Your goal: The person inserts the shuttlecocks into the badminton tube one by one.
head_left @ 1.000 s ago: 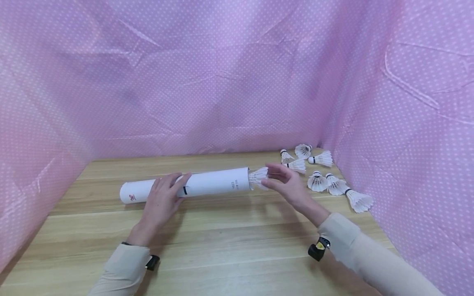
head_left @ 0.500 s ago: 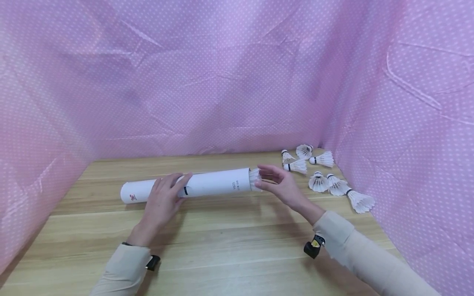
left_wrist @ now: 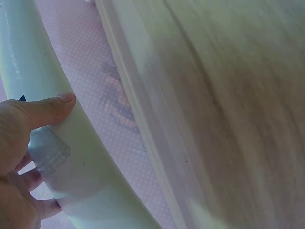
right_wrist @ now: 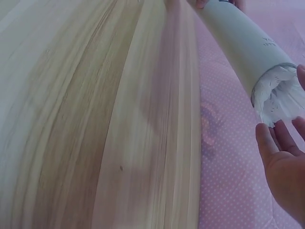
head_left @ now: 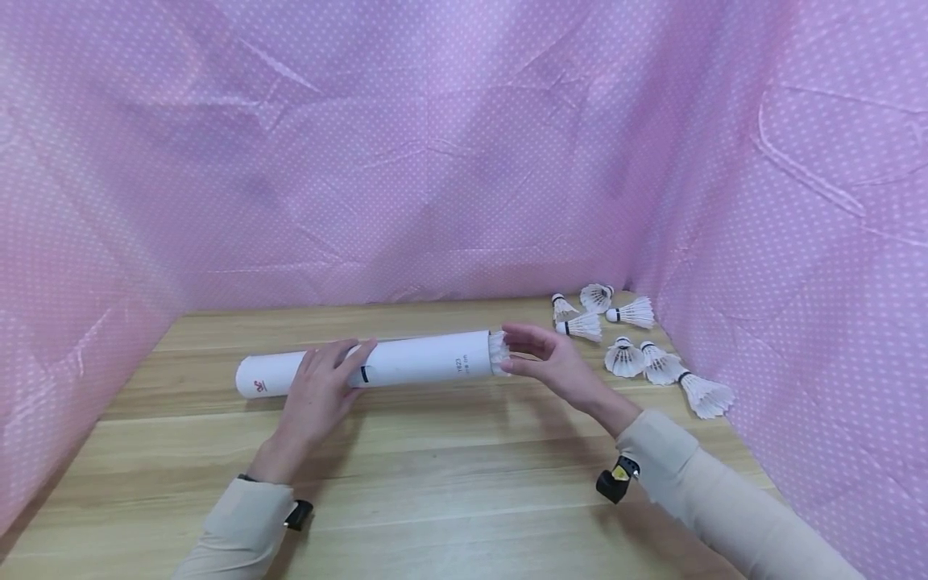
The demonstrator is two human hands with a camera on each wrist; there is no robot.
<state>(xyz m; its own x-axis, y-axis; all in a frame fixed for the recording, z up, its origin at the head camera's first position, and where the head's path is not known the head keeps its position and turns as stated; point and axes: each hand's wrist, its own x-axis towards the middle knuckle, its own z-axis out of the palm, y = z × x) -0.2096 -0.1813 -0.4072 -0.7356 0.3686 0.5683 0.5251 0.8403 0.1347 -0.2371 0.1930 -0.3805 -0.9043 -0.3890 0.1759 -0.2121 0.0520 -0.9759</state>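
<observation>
A white shuttlecock tube with a small red logo lies crosswise over the table, its mouth facing right. My left hand grips it left of the middle, and in the left wrist view the thumb presses along its side. From the mouth sticks the white feather skirt of a shuttlecock; its cork is hidden inside. My right hand holds this skirt at its edge, thumb below and fingers above in the head view. The right wrist view has the fingertips right at the feather rim.
Several loose shuttlecocks lie at the back right of the wooden table, among them one lying sideways and one nearest the right side. Pink dotted cloth hangs behind and on both sides.
The right hand has moved left, pushing the shuttlecock deeper into the tube, so less of its skirt shows. The printed text on the tube has shifted slightly. My left hand stays in place.
</observation>
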